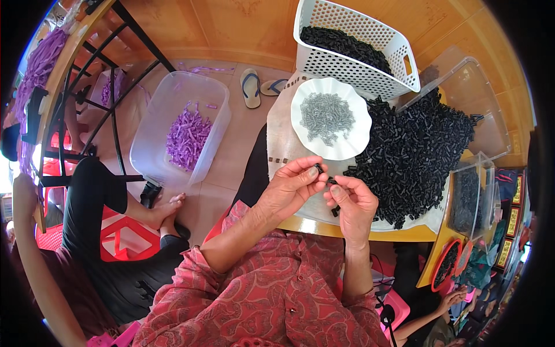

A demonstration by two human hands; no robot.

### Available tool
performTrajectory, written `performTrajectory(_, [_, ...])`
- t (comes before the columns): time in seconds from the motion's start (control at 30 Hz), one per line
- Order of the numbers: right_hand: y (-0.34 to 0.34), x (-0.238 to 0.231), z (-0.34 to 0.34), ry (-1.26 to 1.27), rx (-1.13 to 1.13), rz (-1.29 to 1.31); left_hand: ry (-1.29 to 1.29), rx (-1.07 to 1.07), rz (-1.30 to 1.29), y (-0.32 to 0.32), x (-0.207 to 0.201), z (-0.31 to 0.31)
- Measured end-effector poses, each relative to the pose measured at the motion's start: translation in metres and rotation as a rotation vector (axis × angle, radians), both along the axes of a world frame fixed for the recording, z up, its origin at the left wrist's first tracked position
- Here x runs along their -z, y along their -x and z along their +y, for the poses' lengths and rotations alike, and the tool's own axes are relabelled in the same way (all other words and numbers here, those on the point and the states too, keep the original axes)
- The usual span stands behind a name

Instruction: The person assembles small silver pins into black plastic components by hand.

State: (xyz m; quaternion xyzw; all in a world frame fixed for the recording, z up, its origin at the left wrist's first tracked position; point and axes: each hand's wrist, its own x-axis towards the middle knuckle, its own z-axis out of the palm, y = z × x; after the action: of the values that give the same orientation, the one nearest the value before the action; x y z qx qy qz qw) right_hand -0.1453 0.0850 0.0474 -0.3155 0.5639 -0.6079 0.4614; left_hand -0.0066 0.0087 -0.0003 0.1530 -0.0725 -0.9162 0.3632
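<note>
Over the near edge of a cloth-covered table (278, 133), my left hand (295, 182) pinches a small black plastic piece (318, 168) between thumb and fingers. Close beside it, my right hand (354, 205) has its thumb and fingertips closed on another small black piece (332, 181). The two pieces are a little apart. Just beyond my hands is a white scalloped plate (341, 151) with many tiny translucent grey pieces (326, 115) on it. To the right spreads a large heap of short black tubular pieces (413, 162), reaching almost to my right hand.
A white perforated basket (358, 82) of black pieces stands at the back. Clear containers (471, 196) line the right side. On the floor at left are a clear bin (211, 130) with purple pieces and flip-flops (250, 88). Another person's leg (95, 196) is at left; another's hand (454, 301) lower right.
</note>
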Motion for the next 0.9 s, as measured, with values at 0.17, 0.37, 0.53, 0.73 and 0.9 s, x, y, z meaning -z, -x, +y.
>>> performTrajectory(0.17, [0.0007, 0.0012, 0.0001, -0.007, 0.006, 0.042, -0.018, 0.010, -0.017, -0.0002, 0.0000, 0.0006])
performTrajectory(0.37, [-0.0020, -0.0030, -0.0026, -0.011, 0.003, 0.134, -0.022, 0.018, -0.027, 0.0002, 0.0007, 0.0016])
performTrajectory(0.53, [-0.0050, -0.0032, -0.0051, 0.030, -0.005, 0.223, -0.028, 0.000, -0.013, 0.0013, 0.0030, 0.0027])
performTrajectory(0.73, [-0.0058, 0.0001, -0.0078, 0.118, -0.013, 0.379, -0.019, -0.001, -0.003, 0.0016, 0.0046, 0.0033])
performTrajectory(0.9, [-0.0032, 0.0025, -0.0078, 0.138, -0.061, 0.568, -0.004, 0.000, -0.005, 0.0010, 0.0040, 0.0034])
